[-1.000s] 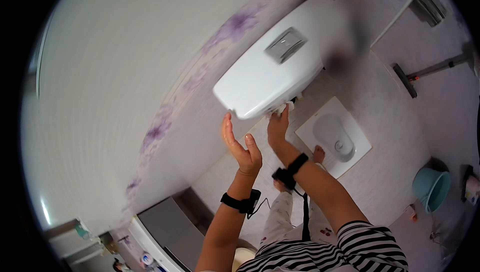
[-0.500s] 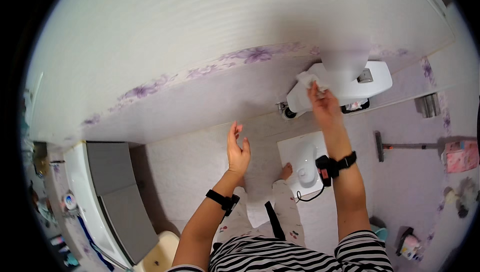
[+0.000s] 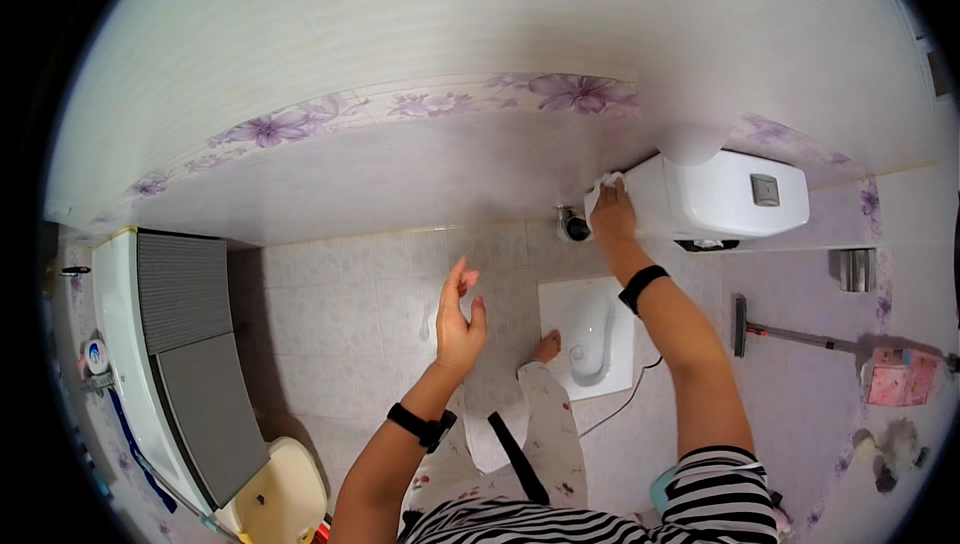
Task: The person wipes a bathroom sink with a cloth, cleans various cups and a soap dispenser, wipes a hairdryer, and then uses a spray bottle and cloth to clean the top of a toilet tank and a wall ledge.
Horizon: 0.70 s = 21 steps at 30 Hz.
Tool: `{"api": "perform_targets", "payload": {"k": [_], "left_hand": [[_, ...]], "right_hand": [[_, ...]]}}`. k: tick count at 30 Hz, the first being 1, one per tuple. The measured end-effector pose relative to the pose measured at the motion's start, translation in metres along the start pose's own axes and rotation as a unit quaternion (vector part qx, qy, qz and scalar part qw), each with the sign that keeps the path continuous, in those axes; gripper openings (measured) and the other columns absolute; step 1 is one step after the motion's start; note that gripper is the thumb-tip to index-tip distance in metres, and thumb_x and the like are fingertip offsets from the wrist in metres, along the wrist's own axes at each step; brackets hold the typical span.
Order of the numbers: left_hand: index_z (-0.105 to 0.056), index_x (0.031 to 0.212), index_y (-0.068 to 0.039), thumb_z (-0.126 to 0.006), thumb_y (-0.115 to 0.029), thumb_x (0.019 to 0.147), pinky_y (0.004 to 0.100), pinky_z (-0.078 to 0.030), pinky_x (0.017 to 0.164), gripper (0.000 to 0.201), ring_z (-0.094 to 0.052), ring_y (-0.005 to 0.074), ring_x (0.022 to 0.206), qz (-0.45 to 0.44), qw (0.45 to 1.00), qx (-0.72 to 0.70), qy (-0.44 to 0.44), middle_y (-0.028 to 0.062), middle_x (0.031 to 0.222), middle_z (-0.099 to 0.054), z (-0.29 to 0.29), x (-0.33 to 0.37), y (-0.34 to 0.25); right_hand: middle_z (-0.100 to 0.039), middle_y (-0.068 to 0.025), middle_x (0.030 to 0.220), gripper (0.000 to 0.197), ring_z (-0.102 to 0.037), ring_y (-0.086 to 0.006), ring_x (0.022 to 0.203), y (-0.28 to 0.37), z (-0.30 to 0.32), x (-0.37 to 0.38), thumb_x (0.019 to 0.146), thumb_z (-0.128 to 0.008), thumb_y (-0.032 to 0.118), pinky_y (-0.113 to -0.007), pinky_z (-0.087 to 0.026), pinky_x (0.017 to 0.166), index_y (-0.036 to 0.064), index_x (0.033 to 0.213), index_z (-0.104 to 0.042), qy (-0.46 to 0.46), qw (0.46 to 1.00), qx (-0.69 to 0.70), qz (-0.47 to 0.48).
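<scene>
My right hand reaches out to the left end of a white toilet cistern on the tiled wall. Its fingers press a crumpled white cloth or tissue against that end; which of the two it is I cannot tell. A grey flush button sits on the cistern's right part. My left hand hangs in the air over the floor, holding nothing, with fingers extended and thumb apart. A black band circles each wrist.
A white squat toilet is set in the floor below my right arm. Dark pipework sits left of the cistern. A bathtub with grey covers and a cream basin stand at left; a long-handled floor brush leans at right.
My right hand has moved with the white cloth or tissue from the cistern's top to its left end. My left hand stays raised and open, slightly lower. The view has shifted.
</scene>
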<state>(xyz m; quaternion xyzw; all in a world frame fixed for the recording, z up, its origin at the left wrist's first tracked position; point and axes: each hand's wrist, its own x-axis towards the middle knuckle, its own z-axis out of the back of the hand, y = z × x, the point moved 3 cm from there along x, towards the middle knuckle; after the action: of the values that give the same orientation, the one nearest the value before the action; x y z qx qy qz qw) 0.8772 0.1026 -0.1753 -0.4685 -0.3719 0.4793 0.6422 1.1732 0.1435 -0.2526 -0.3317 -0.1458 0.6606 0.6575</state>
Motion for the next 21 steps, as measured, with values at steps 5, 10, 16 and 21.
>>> {"api": "perform_targets", "payload": {"k": [5,10,16,21], "left_hand": [[-0.033,0.131,-0.002,-0.048,0.006,0.08,0.0335,-0.041,0.091,0.053,-0.052,0.0221,0.102,0.006,0.999,0.023,0.025,0.0125,0.109,-0.054,-0.021,0.008,0.002],[-0.035,0.129,-0.003,-0.049,0.006,0.079,0.0324,-0.042,0.089,0.052,-0.052,0.0216,0.1,0.082,0.994,-0.059,0.05,0.011,0.108,-0.054,-0.041,0.007,-0.015],[-0.051,0.11,-0.007,-0.049,-0.014,0.086,0.0349,-0.05,0.073,0.025,-0.059,0.0218,0.086,0.358,0.897,-0.191,0.176,0.0104,0.097,-0.058,-0.102,0.027,-0.086],[-0.059,0.1,-0.001,-0.061,-0.001,0.077,0.0262,-0.047,0.074,0.022,-0.058,0.0143,0.084,-0.16,0.953,0.134,0.219,0.0072,0.1,-0.06,-0.077,0.056,-0.25]], "right_hand": [[-0.052,-0.0158,0.12,0.035,-0.04,-0.0324,0.117,0.042,-0.084,0.028,0.082,-0.048,0.015,-0.045,-0.019,0.106,-0.0035,0.111,-0.057,-0.018,0.999,0.034,0.027],[-0.061,-0.0118,0.102,0.023,-0.052,-0.0289,0.101,0.059,-0.103,-0.005,0.076,-0.052,0.01,-0.043,-0.035,0.096,0.0014,0.091,-0.067,-0.074,0.987,0.033,0.135],[-0.065,-0.0156,0.084,0.014,-0.06,-0.0336,0.085,-0.022,-0.13,-0.125,0.067,-0.06,0.001,-0.038,-0.047,0.076,0.0031,0.079,-0.067,0.054,0.841,0.476,0.251],[-0.066,-0.01,0.098,0.039,-0.061,-0.0182,0.084,-0.224,0.046,-0.208,0.068,-0.054,-0.003,-0.029,-0.046,0.075,0.0077,0.104,-0.064,0.001,0.654,0.726,0.213]]}}
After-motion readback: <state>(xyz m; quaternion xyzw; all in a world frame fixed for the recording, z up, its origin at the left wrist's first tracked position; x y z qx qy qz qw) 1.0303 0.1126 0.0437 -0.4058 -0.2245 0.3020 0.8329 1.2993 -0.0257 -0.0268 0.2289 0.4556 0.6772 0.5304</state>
